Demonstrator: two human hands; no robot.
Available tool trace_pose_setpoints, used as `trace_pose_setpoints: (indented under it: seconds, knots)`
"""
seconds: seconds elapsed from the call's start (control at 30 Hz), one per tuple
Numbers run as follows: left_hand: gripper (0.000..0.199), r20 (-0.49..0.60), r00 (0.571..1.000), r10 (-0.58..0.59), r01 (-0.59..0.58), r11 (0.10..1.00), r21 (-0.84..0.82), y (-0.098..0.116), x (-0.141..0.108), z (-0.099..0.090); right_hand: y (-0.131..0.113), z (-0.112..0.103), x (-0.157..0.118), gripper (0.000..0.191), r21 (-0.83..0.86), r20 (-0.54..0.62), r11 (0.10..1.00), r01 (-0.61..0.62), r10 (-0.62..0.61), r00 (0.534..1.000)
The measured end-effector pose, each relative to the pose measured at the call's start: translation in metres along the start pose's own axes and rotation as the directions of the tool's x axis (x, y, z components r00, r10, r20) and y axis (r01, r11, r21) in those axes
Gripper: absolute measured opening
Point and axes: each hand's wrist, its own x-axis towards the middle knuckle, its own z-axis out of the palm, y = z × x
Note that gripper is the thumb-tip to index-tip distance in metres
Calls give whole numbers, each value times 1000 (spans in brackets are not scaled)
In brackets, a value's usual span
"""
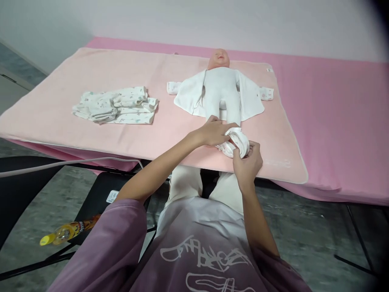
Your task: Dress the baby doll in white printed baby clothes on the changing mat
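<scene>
Two hands are seen, and one bunched white cloth (pixel 242 142) is held between them at the foot end of one doll (pixel 223 83). Its upper left side is pinched by the grip of the left hand (pixel 214 132), thumb and forefinger closed on it; whether a doll's foot is also held cannot be told. The lower right side is clamped between the thumb and fingers of the right hand (pixel 248 160). Under the doll, laid on its back, one white shirt (pixel 188 94) is spread, its two sleeves stretched outward. To the left, one pile of printed clothes (pixel 115 106) is set well apart; how many pieces are in it cannot be told.

All of these are carried by one pale pink mat (pixel 173 140) on the tabletop (pixel 337 121). The cloth is held near the mat's front edge, so little room is left on the near side. A wide stretch of mat is left between shirt and pile, and a broader one of tabletop beyond the mat's right edge.
</scene>
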Motion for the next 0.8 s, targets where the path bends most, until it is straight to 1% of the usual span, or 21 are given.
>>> trace_pose_setpoints:
  seconds: [0.1,0.17,0.27,0.3,0.37,0.4,0.47,0.53,0.6,0.7,0.8]
  knots:
    - [49,-16,1000,-13,15,991,131,4,6,9,6,1,7,32,-58,-6,998,-15,15,1000]
    - [50,-49,999,-12,21,983,185,5,6,13,7,2,10,30,-90,-4,996,15,-15,1000]
    - [50,-72,997,-3,19,974,224,7,2,16,8,1,14,23,-139,2,987,84,-84,996]
    - [49,-68,998,-2,18,974,226,8,0,16,9,0,14,22,-143,14,986,85,-84,996]
    - [48,-54,999,1,11,978,210,9,-3,14,10,-2,17,23,-108,61,993,46,-39,997]
    - [46,-53,999,2,8,983,186,9,-5,13,12,-3,18,24,-64,91,998,18,-12,996]
    - [43,-74,997,15,-7,995,103,8,-8,10,14,-3,22,23,75,135,997,-24,13,991]
    - [41,-122,992,43,-45,999,-13,4,-11,8,16,-2,28,21,246,169,969,-32,-11,986]
    - [40,-183,980,71,-97,986,-136,0,-15,6,18,2,36,19,377,235,926,-27,-67,970]
    - [40,-241,968,75,-145,946,-288,-7,-20,4,19,5,52,23,469,387,882,-43,-161,908]
    - [42,-251,967,36,-130,919,-372,-10,-22,2,16,4,72,28,505,500,856,-107,-189,845]
